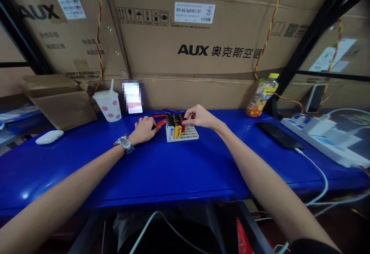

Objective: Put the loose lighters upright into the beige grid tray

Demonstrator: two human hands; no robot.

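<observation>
A white gridded battery tray (189, 133) sits on the blue table (162, 165), with several upright batteries (174, 125) filling its left and back cells. My right hand (198, 116) is pinched over the tray's back row, fingertips on a battery there. My left hand (143, 129), with a metal watch on the wrist, rests curled on the table just left of the tray and holds a red battery (160, 123). More loose red and blue batteries (166, 113) lie behind the tray.
A paper cup with a straw (109, 105) and a phone on a stand (132, 97) stand at the back left, beside an open carton (62, 100) and a white mouse (49, 137). A drink bottle (262, 96), a black phone (279, 135) and a power strip (320, 136) lie to the right.
</observation>
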